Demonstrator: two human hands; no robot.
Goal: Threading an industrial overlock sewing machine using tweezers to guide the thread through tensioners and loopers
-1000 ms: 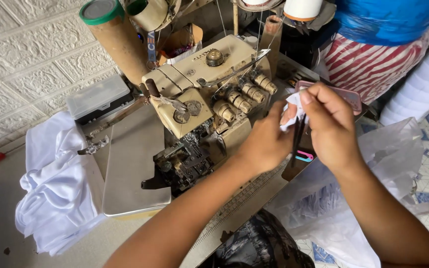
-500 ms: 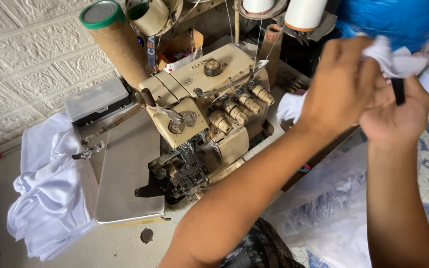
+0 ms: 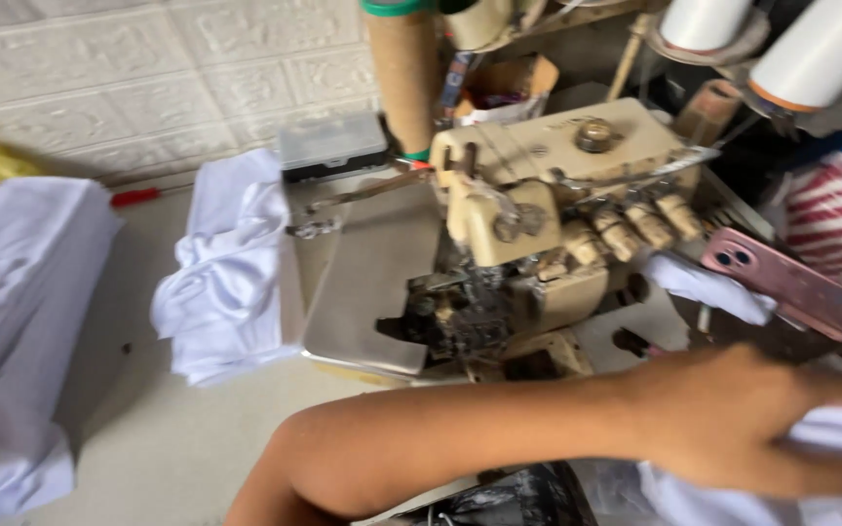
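A: Where is the cloth that the person is handling?

B: The white cloth lies at the bottom right, in front of the cream sewing machine and running off the frame edge. The left hand rests on it, fingers curled into the folds, but motion blur hides whether they pinch it or only press, so the grip cannot be told.

A: And the other hand?

B: The right hand is out of view; only the left forearm crosses the frame below the machine.

A: What room is there to move?

B: The machine's grey flat bed lies bare to the left of the needle area, and a crumpled white garment lies against the bed's left edge. Further left of the machine, past a strip of bare tabletop, a second pile of white fabric is cut off by the frame.

A: Anything close on the right?

B: A pink phone leans just right of the machine, close above the hand. White thread cones behind the machine are cropped at the top.
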